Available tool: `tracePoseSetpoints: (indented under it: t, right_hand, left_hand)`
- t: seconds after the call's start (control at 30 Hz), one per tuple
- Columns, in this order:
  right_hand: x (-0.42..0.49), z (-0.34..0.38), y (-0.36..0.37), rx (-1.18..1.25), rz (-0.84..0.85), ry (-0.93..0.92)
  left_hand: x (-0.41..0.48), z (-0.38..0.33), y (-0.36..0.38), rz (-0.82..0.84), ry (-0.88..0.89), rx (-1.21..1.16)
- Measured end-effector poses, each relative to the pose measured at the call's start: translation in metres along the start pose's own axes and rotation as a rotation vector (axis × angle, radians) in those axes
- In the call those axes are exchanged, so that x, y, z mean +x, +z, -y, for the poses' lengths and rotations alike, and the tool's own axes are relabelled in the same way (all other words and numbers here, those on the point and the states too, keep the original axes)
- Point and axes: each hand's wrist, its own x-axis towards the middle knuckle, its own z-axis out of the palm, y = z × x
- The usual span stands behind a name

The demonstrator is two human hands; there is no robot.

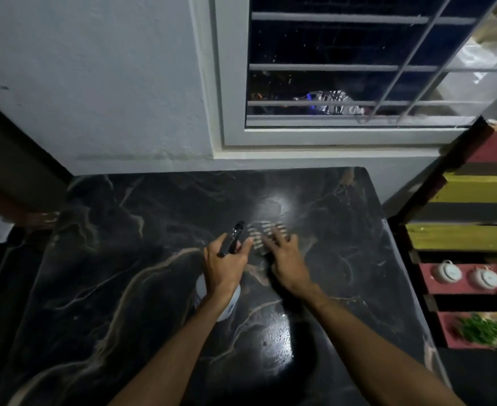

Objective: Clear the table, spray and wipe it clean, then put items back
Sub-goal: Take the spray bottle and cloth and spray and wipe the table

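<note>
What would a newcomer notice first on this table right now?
The left hand grips a spray bottle at the centre of the dark marble table. Beside it, the right hand presses a striped cloth. Wet glare shines near the front edge.

We find the spray bottle (226, 300) body mostly hidden beneath the left hand (225, 266); the striped cloth (260, 237) ahead is blurred.

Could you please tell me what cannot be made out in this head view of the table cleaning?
- Spray bottle: body mostly hidden by the left hand.
- Striped cloth: blurred, partly covered by the right hand.
- Table: near edge cut off by the frame.
</note>
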Motion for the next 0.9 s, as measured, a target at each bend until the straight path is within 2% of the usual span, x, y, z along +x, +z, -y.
tracePoseSetpoints:
  t: [0.03, 0.07, 0.1, 0.17, 0.2, 0.23, 0.3, 0.37, 0.47, 0.57, 0.6, 0.7, 0.73, 0.77, 0.87, 0.9]
  right_hand:
    - [0.001, 0.001, 0.002, -0.027, 0.051, -0.101]
    - [0.007, -0.01, -0.004, -0.032, 0.039, -0.108]
    - [0.013, -0.028, -0.011, -0.01, -0.016, -0.002]
    - [0.019, -0.078, -0.029, 0.05, -0.166, 0.408]
    - [0.018, -0.095, -0.038, 0.058, -0.198, 0.543]
    - [0.014, -0.106, -0.045, 0.041, -0.179, 0.579]
    - [0.004, -0.117, -0.05, -0.028, -0.1, 0.481]
    - [-0.006, -0.13, -0.053, -0.031, -0.093, 0.427]
    - [-0.006, -0.164, -0.065, 0.041, -0.204, 0.548]
    - [0.01, -0.177, -0.071, 0.076, -0.249, 0.625]
    - [0.017, -0.171, -0.07, 0.069, -0.236, 0.57]
    - [0.033, -0.175, -0.066, -0.053, -0.126, 0.171]
    - [0.041, -0.187, -0.071, -0.093, -0.111, 0.091]
    - [0.051, -0.203, -0.076, -0.09, -0.116, 0.119]
    - [0.086, -0.214, -0.082, 0.053, -0.208, 0.46]
    - [0.094, -0.201, -0.08, 0.06, -0.2, 0.447]
  left_hand:
    - [0.003, 0.0, 0.003, 0.01, 0.011, -0.001]
    - [0.006, -0.002, 0.008, 0.024, 0.017, -0.003]
    - [0.008, -0.003, 0.012, 0.037, 0.016, -0.006]
    - [0.009, -0.01, 0.025, 0.063, 0.02, -0.006]
    - [0.008, -0.016, 0.031, 0.069, 0.019, 0.006]
    - [0.007, -0.022, 0.039, 0.077, 0.011, 0.016]
    - [0.003, -0.035, 0.057, 0.109, -0.007, 0.026]
    - [0.002, -0.05, 0.077, 0.15, -0.018, 0.023]
    - [0.002, -0.073, 0.111, 0.183, -0.016, 0.02]
    - [0.001, -0.086, 0.14, 0.143, -0.006, -0.01]
    - [0.002, -0.088, 0.146, 0.116, 0.016, -0.011]
    - [0.011, -0.095, 0.16, 0.067, -0.018, -0.043]
    - [0.015, -0.097, 0.162, 0.054, -0.049, -0.059]
    - [0.02, -0.099, 0.162, 0.039, -0.07, -0.069]
    - [0.033, -0.095, 0.147, -0.054, -0.087, -0.061]
    - [0.038, -0.092, 0.14, -0.084, -0.08, -0.049]
